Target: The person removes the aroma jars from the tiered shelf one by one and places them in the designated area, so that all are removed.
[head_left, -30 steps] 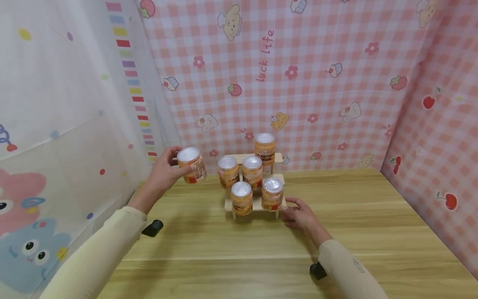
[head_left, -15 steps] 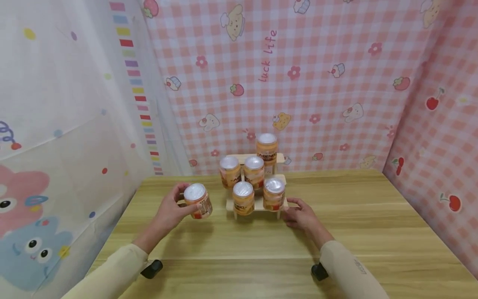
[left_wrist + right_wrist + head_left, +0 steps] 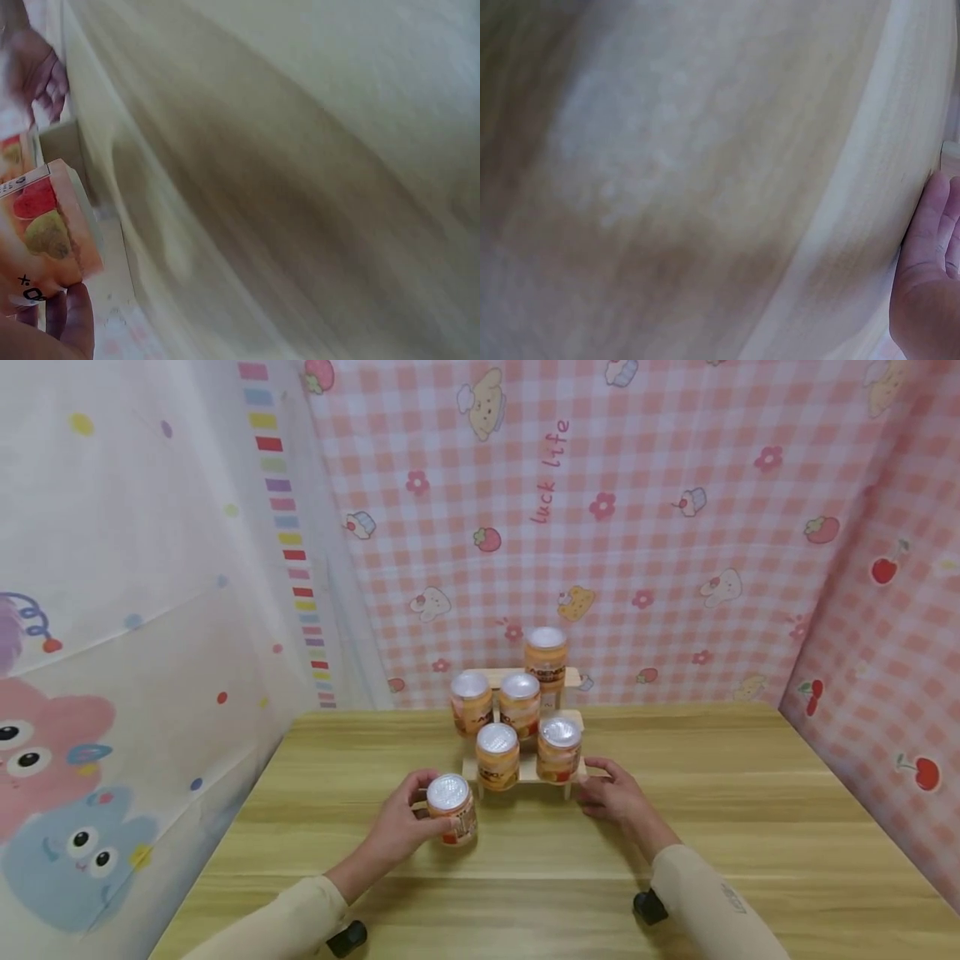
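Observation:
My left hand (image 3: 408, 818) grips an orange can (image 3: 453, 827) with a silver lid, thumb on its near side and fingers round the back. In the left wrist view that can (image 3: 49, 232) shows a fruit picture on its label. It is held upright, left of and in front of a small tiered wooden rack (image 3: 528, 768). My right hand (image 3: 618, 797) is at the rack's right end, fingertips touching the lowest shelf. In the right wrist view the right hand's fingers (image 3: 928, 214) look fairly straight. Two similar cans stand on the lowest shelf, including a right one (image 3: 559, 753).
Two cans, one of them at left (image 3: 472, 706), stand on the middle shelf, and a single can (image 3: 546, 658) is on the top shelf. The wooden table (image 3: 712, 827) meets a pink checked cloth (image 3: 645, 552) behind and a white printed sheet (image 3: 150, 635) at left.
My left hand has come down and to the right with the can, from beside the upper shelves to in front of the rack's left side. My right hand stays at the rack's end.

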The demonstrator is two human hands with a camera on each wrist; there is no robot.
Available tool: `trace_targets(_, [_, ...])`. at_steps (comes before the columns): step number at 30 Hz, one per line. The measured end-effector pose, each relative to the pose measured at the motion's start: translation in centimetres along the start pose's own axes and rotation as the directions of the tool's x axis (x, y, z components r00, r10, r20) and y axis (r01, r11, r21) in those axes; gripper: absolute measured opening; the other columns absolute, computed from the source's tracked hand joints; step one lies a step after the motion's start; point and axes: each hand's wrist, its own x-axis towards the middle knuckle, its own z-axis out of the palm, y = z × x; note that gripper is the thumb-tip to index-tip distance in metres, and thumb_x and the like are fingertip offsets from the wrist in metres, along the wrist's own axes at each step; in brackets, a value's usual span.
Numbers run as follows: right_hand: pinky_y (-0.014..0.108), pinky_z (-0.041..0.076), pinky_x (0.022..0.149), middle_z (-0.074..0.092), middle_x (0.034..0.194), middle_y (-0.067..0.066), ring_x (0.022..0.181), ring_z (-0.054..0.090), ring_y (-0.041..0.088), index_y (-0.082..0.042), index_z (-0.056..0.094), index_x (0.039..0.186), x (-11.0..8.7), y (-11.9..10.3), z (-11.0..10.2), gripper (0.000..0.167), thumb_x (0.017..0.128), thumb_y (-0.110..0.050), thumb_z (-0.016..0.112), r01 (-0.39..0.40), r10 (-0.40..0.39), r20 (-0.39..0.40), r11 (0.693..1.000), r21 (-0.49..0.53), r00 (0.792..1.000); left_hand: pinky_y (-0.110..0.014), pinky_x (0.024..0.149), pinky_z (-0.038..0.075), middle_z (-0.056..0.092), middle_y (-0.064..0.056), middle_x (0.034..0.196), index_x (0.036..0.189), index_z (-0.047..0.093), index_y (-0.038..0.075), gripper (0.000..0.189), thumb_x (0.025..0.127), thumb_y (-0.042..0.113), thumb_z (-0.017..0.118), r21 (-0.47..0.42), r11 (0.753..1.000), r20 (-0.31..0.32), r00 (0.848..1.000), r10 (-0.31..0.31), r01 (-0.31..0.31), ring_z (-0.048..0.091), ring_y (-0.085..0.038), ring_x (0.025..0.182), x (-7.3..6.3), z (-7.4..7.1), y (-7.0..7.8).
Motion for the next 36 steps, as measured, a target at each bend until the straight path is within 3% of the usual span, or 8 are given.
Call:
trace_targets(7, [0.037, 0.056, 0.076, 0.055, 0.126, 0.023, 0.089, 0.064, 0.022, -0.002, 0.035, 0.146, -0.2, -0.3, 0.1, 0.049, 0.102, -0.009, 0.055, -0.002, 0.002, 0.001, 1.0, 0.003, 1.0, -0.035, 0.086, 0.052, 0.058, -0.014, 0.118, 0.128, 0.054, 0.003, 0.063, 0.074, 0.003, 0.086, 0.005, 1.0, 0.064, 0.998, -0.003, 0.003, 0.059, -0.028, 0.104, 0.0, 1.8, -0.5])
trace_targets(15, [0.037, 0.056, 0.076, 0.055, 0.127, 0.023, 0.09, 0.064, 0.022, -0.002, 0.035, 0.146, 0.0, 0.0, -0.1, 0.05, 0.102, -0.01, 0.055, -0.008, 0.008, 0.006, 1.0, 0.006, 1.0, -0.035, 0.085, 0.053, 0.058, -0.015, 0.119, 0.128, 0.053, 0.003, 0.064, 0.073, 0.003, 0.087, 0.05, 0.998, 0.103, 0.994, 0.031, -0.037, 0.061, -0.028, 0.104, 0.0, 3.0, -1.0])
trace_targets(30, [0.037, 0.057, 0.074, 0.057, 0.119, 0.02, 0.088, 0.064, 0.022, -0.003, 0.037, 0.145, 0.0, -0.1, 0.0, 0.05, 0.101, -0.012, 0.058, -0.003, 0.003, -0.001, 1.0, 0.01, 1.0, -0.041, 0.093, 0.049, 0.056, -0.015, 0.127, 0.134, 0.049, 0.002, 0.069, 0.076, 0.006, 0.086, 0.05, 0.998, 0.159, 0.987, 0.023, -0.032, 0.056, -0.033, 0.114, 0.2, 3.6, -0.9])
trace_targets(36, [0.036, 0.056, 0.073, 0.057, 0.12, 0.024, 0.086, 0.064, 0.021, -0.002, 0.038, 0.145, 0.0, -0.1, -0.1, 0.049, 0.101, -0.011, 0.057, 0.002, -0.002, -0.001, 1.0, 0.011, 1.0, -0.049, 0.1, 0.044, 0.056, -0.015, 0.127, 0.139, 0.045, 0.001, 0.072, 0.08, 0.013, 0.084, 0.046, 0.998, 0.134, 0.99, 0.03, -0.037, 0.052, -0.03, 0.119, 0.5, 3.2, -0.8])
